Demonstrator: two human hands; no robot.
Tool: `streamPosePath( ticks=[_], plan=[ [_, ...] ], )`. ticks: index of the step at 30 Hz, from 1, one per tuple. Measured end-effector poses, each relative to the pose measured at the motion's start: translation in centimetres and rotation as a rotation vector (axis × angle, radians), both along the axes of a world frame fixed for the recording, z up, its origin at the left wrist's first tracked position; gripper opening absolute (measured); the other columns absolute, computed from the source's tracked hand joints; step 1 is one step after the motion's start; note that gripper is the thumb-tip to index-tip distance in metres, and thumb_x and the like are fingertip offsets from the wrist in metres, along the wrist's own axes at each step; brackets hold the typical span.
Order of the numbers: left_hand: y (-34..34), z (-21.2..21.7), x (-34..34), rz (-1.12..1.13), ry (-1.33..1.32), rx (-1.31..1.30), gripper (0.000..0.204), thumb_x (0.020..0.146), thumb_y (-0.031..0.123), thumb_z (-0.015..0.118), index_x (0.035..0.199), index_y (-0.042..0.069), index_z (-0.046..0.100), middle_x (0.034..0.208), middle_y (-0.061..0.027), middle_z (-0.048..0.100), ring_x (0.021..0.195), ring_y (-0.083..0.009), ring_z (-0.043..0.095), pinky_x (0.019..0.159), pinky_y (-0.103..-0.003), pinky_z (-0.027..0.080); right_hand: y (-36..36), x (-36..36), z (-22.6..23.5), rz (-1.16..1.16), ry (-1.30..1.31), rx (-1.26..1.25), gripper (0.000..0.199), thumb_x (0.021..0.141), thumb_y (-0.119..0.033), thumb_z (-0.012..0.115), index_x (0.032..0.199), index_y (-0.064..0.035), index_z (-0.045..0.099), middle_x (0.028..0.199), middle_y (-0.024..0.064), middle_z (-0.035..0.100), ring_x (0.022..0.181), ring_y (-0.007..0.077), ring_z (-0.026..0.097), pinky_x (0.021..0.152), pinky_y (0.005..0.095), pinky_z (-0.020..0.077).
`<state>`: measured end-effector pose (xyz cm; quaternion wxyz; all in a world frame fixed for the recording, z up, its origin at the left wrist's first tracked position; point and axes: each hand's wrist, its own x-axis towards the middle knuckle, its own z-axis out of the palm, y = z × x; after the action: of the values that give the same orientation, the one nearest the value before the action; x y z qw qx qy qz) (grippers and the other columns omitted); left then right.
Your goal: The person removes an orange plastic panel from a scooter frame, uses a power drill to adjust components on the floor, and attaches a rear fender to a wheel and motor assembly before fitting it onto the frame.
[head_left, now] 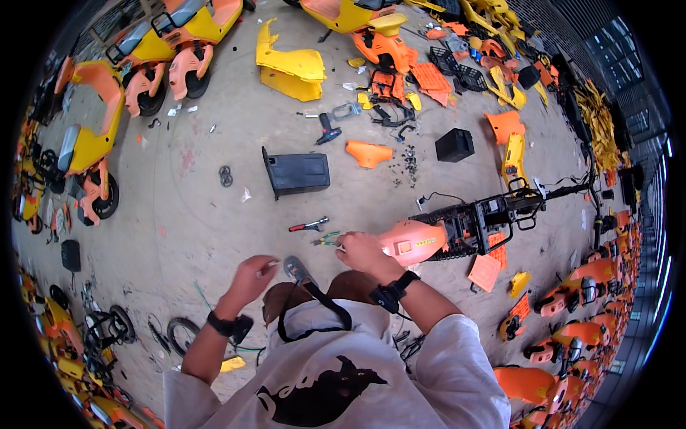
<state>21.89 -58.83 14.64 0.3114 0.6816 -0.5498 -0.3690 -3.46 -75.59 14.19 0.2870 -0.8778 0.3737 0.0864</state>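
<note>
My right hand (359, 252) is closed at the handle end of green-handled pliers (326, 239), whose jaws point left. Just right of this hand lies the orange-pink body panel (414, 242) of a stripped scooter frame (493, 218). My left hand (255, 276) is raised over the floor, its fingers curled and pressed together; whether a small thing is between them I cannot make out. A red-handled ratchet wrench (309, 224) lies on the floor ahead of my hands. My sandalled foot (295, 269) shows between them.
Ahead lie a black plastic bin (299, 174), a cordless drill (328, 129), an orange panel (369, 153), scattered screws (409, 166) and a black box (454, 145). A yellow scooter shell (291, 66) is farther off. Scooters stand at left (96, 143) and right (579, 286).
</note>
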Motion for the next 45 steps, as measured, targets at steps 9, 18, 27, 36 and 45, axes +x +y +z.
streamPosePath(
  ticks=[9, 18, 27, 36, 45],
  plan=[
    [-9.7, 5.1, -8.1, -0.654, 0.142, -0.509, 0.020, 0.081, 0.016, 0.069, 0.099, 0.008, 0.070, 0.090, -0.0085, 0.067, 0.085, -0.0283, 0.062, 0.082, -0.039, 0.048, 3.2, 4.8, -6.6, 0.120, -0.150, 0.128, 0.028, 0.079, -0.032, 0.059, 0.087, -0.0071, 0.070, 0.086, 0.0138, 0.069, 0.083, 0.0330, 0.067, 0.076, 0.0460, 0.0519],
    [-9.4, -6.7, 7.9, -0.082, -0.005, 0.228, 0.009, 0.090, 0.008, 0.054, 0.085, 0.001, 0.056, 0.068, -0.0150, 0.060, 0.058, -0.0233, 0.060, 0.056, -0.033, 0.049, -5.0, -5.6, -7.6, -1.145, -0.648, 0.666, 0.023, 0.089, -0.016, 0.059, 0.096, 0.0040, 0.067, 0.076, 0.0093, 0.068, 0.061, 0.0138, 0.063, 0.059, 0.0265, 0.0528],
    [4.5, -13.8, 27.8, -0.436, -1.180, 1.260, 0.035, 0.084, 0.041, 0.054, 0.110, 0.019, 0.065, 0.117, -0.0025, 0.064, 0.097, -0.0197, 0.064, 0.074, -0.043, 0.053, -17.4, -20.6, -20.3, -1.712, -0.746, 0.639, 0.024, 0.088, -0.019, 0.057, 0.087, 0.0028, 0.067, 0.070, 0.0107, 0.065, 0.053, 0.0174, 0.060, 0.046, 0.0289, 0.0471],
    [-18.3, -14.9, 17.3, -0.281, -0.800, 0.556, 0.025, 0.082, 0.020, 0.051, 0.066, 0.009, 0.067, 0.074, -0.0112, 0.068, 0.063, -0.0315, 0.063, 0.060, -0.047, 0.048, -20.1, -25.5, -27.9, -1.227, -0.097, 0.431, 0.032, 0.083, -0.030, 0.058, 0.098, -0.0049, 0.070, 0.087, 0.0154, 0.070, 0.084, 0.0268, 0.068, 0.076, 0.0370, 0.0517],
    [-57.6, -3.2, -1.7, -0.105, 0.174, 0.256, 0.016, 0.086, -0.006, 0.047, 0.096, -0.003, 0.059, 0.078, -0.0086, 0.062, 0.071, -0.0134, 0.062, 0.068, -0.026, 0.051, -14.1, -30.4, -29.7, -0.877, 0.259, 0.385, 0.024, 0.085, -0.020, 0.058, 0.091, -0.0007, 0.070, 0.088, 0.0132, 0.071, 0.078, 0.0226, 0.069, 0.066, 0.0353, 0.0546]
  ],
)
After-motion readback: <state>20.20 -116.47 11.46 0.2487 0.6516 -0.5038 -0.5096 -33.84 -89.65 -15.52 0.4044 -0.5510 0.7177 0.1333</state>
